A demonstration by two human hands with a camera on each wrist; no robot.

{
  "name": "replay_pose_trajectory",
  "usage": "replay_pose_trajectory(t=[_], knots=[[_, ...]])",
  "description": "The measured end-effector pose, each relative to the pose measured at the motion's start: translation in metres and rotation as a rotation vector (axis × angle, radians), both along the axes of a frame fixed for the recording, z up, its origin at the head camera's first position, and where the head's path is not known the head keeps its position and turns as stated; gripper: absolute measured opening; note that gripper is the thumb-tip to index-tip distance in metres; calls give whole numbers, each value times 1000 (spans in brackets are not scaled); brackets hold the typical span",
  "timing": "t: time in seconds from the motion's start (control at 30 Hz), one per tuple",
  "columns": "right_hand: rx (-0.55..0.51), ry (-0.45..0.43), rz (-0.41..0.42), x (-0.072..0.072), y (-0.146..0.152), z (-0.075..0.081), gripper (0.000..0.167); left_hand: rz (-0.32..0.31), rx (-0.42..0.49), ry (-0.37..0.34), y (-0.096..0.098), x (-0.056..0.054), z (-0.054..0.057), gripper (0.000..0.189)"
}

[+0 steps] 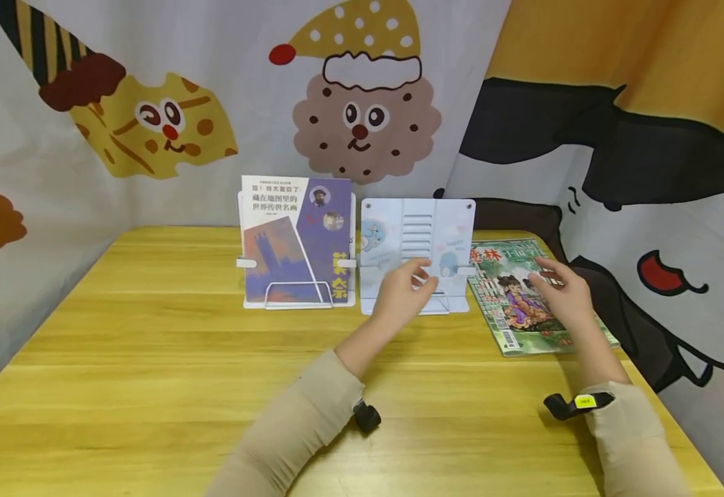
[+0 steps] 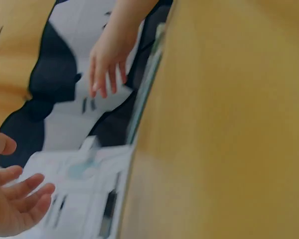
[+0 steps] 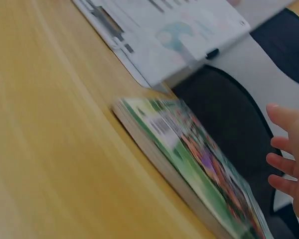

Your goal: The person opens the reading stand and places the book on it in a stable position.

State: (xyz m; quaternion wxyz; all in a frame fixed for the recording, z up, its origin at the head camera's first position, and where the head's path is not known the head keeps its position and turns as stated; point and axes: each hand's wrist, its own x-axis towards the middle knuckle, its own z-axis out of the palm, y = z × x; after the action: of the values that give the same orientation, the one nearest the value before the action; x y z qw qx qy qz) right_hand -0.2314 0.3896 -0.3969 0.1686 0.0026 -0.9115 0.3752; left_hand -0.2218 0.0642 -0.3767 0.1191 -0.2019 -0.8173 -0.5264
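In the head view my left hand [image 1: 402, 293] hovers in front of the pale blue book stand [image 1: 389, 238], its fingers loosely bent with nothing between them. In the left wrist view that hand [image 2: 20, 199] is apart from the stand. My right hand [image 1: 565, 295] is above the green illustrated magazine [image 1: 523, 304], which lies flat to the right of the stand. The right wrist view has that hand [image 3: 291, 154] clear of the magazine [image 3: 199, 164], its fingers spread and holding nothing. The stand's slotted back is exposed; my left hand covers part of its lower middle.
Left of the pale blue stand, a purple and white book [image 1: 296, 241] stands upright on a second stand, kept by white side clips [image 1: 246, 263] and a wire foot. Both stands are near the back edge of the wooden table [image 1: 169, 386]. A cartoon-printed curtain [image 1: 212, 41] hangs behind.
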Motion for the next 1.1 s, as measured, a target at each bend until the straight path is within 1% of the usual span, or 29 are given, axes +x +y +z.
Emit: replay_pose_trajectory(t=[0.07,0.17,0.33,0.4,0.53,0.63,0.8,0.87,1.0,1.1], knots=[[22,-23,-28,7,12,-2,54,-63,6,-50,12,5,-4,34],[47,-68,-55,16,29,-4,57,-123,34,-122,30,11,-11,34],[76,-127,-93,30,55,-11,60,-168,94,-253,54,17,-26,33],[80,-156,-112,35,64,-14,61,-179,115,-295,62,19,-31,34],[83,-205,-144,38,80,-19,65,-176,166,-362,77,22,-40,38],[86,-229,-157,39,89,-21,68,-153,210,-406,87,22,-44,40],[102,-256,-116,37,94,-27,67,-109,263,-461,100,22,-48,41],[116,-272,-99,37,95,-30,66,-102,280,-482,105,22,-49,41],[153,-310,-75,35,94,-31,66,-91,279,-523,111,23,-47,45],[172,-332,-69,34,92,-29,66,-79,237,-545,115,25,-45,50]])
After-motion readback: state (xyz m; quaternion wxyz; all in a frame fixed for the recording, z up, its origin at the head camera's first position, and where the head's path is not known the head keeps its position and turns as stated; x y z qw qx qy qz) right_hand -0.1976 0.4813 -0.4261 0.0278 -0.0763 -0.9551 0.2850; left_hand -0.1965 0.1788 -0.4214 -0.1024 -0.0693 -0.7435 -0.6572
